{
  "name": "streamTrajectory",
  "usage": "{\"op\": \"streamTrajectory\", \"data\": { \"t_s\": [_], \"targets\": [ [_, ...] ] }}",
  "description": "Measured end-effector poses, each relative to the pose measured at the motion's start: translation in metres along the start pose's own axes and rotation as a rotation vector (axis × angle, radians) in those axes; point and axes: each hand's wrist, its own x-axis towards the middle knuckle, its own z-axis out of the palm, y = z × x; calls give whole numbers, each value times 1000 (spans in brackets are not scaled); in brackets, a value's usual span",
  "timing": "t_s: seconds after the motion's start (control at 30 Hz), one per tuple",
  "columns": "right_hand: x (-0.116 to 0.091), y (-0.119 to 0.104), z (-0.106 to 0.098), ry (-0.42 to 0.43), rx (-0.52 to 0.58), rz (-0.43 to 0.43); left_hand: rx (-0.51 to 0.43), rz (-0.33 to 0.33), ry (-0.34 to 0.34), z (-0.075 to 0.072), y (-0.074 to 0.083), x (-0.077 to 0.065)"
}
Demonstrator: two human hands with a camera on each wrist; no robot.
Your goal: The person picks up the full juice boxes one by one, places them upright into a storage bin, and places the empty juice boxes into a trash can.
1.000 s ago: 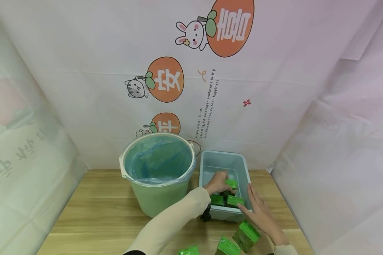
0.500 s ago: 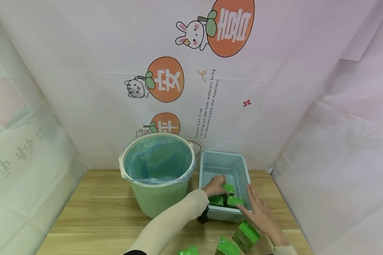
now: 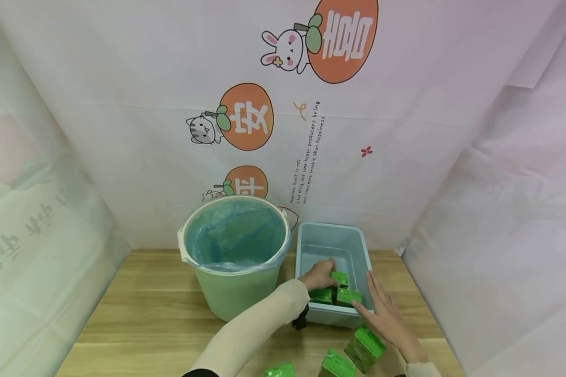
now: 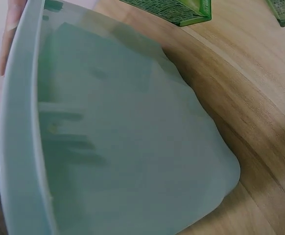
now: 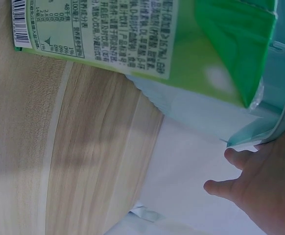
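Observation:
In the head view my left hand (image 3: 319,274) reaches down into the light blue plastic bin (image 3: 332,227). Its thumb and fingers grip a green-topped juice carton (image 3: 339,278). Two more juice cartons sit at the bin's near end, one on the left (image 3: 320,296) and one on the right (image 3: 348,297). My right hand (image 3: 385,315) lies along the bin's right side with straight fingers, the thumb at the near corner. The right wrist view shows that hand (image 5: 270,181) at the rim, close to a printed juice carton (image 5: 132,36).
A pale green bucket (image 3: 238,296) with a blue plastic liner stands left of the bin. Juice cartons stand on the wooden table (image 3: 137,309) in front: one at right (image 3: 364,348), one in the middle (image 3: 336,365), one at left (image 3: 280,370). A printed white curtain (image 3: 160,157) hangs behind.
My left hand has drawn slightly toward the bin's near end and set its juice carton lower, close behind the other two. My right hand has stayed at the bin's side.

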Motion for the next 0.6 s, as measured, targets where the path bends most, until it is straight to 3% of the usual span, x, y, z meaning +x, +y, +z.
{"op": "streamTrajectory", "data": {
  "t_s": [0.27,0.47,0.6],
  "targets": [
    [0,2,0,-20,0,15,0,-10,-43,-4,-2,-4],
    [1,2,0,-4,-4,8,-39,30,-60,-16,-9,-4],
    [1,1,0,-9,-4,7,-39,67,-51,-29,-7,-12]
  ]
}}
